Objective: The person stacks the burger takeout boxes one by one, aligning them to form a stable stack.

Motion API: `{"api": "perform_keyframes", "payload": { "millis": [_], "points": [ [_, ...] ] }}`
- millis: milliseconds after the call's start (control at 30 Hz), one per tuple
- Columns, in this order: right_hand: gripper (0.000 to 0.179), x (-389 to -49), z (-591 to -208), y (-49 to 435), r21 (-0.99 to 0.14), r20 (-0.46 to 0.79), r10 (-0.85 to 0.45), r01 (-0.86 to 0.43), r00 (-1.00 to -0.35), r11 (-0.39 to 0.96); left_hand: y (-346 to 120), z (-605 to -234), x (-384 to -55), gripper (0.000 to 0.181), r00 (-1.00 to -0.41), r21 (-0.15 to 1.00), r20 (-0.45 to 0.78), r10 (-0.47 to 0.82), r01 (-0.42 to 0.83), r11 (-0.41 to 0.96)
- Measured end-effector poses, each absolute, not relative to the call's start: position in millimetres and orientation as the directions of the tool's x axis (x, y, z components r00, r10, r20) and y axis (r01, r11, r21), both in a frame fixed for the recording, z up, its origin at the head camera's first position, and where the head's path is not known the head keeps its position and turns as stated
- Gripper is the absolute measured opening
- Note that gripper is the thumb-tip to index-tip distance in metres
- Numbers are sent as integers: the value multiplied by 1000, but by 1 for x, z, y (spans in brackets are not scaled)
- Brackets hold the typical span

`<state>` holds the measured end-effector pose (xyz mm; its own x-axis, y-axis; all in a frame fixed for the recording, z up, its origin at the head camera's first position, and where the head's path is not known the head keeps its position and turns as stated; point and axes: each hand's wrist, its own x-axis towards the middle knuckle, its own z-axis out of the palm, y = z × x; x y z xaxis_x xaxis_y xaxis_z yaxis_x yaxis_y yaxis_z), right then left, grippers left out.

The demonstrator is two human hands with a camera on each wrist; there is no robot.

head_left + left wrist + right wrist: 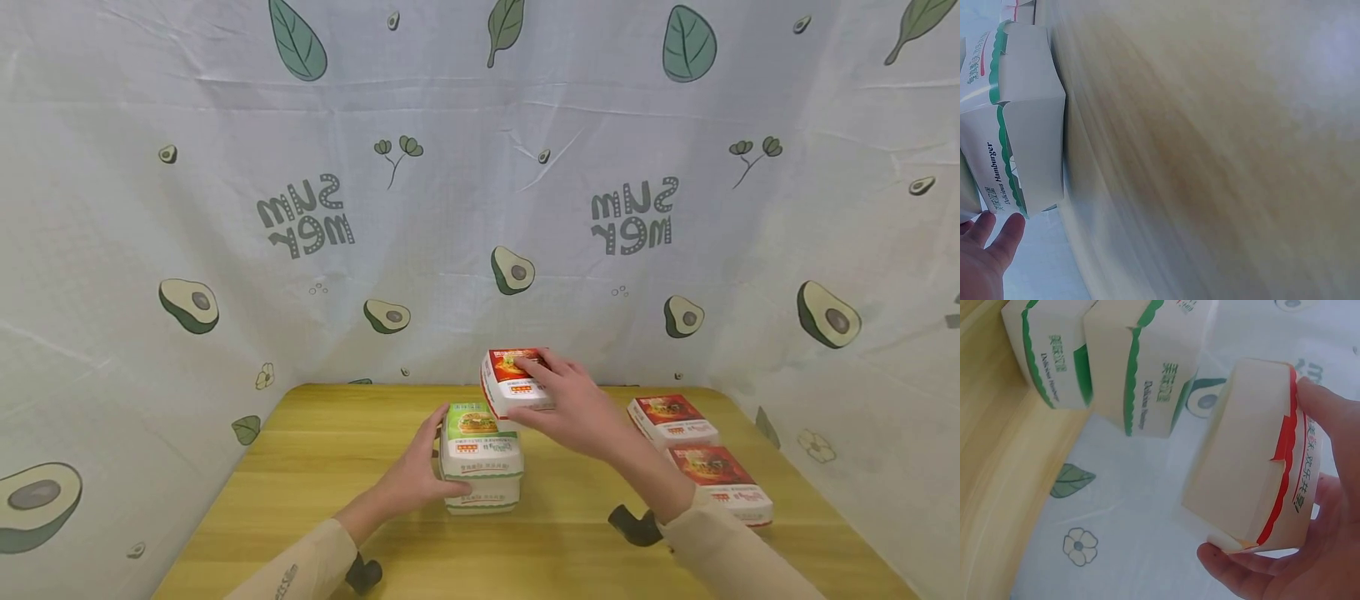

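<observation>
Two white-and-green hamburger boxes are stacked on the table, the upper one (480, 457) over the lower one (483, 498). My left hand (405, 477) holds the stack from its left side, fingers along the far side and thumb at the front. The left wrist view shows its fingertips at the lettered side of a green box (1029, 144). Up in the air, slightly right of the stack's top, my right hand (573, 408) grips a white-and-red hamburger box (498, 387). In the right wrist view this red box (1241, 450) is tilted between thumb and fingers, its plain underside showing.
Two more red boxes lie at the table's right side, a farther one (671, 421) and a nearer one (716, 475), partly behind my right forearm. Behind the wooden table (322, 442) hangs a white cloth (450, 217) printed with avocados and leaves.
</observation>
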<state>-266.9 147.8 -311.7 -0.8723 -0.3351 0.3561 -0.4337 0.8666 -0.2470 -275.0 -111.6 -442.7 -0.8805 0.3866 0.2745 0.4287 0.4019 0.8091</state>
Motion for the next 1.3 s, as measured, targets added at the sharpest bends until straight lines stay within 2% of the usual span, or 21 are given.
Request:
{"api": "perform_keyframes", "payload": {
  "millis": [500,1100,1300],
  "points": [
    [78,-255,-311,119,-224,379,-356,-458,-854,860,-114,-454,-285,118,-873,795,287,395,447,410],
    [79,-253,-324,95,-84,432,-342,-415,-834,906,-115,-454,-285,113,-876,807,268,400,431,403],
    [80,-253,-327,91,-58,436,-344,-408,-832,911,-113,-441,-275,111,-876,826,261,405,419,376]
  ]
}}
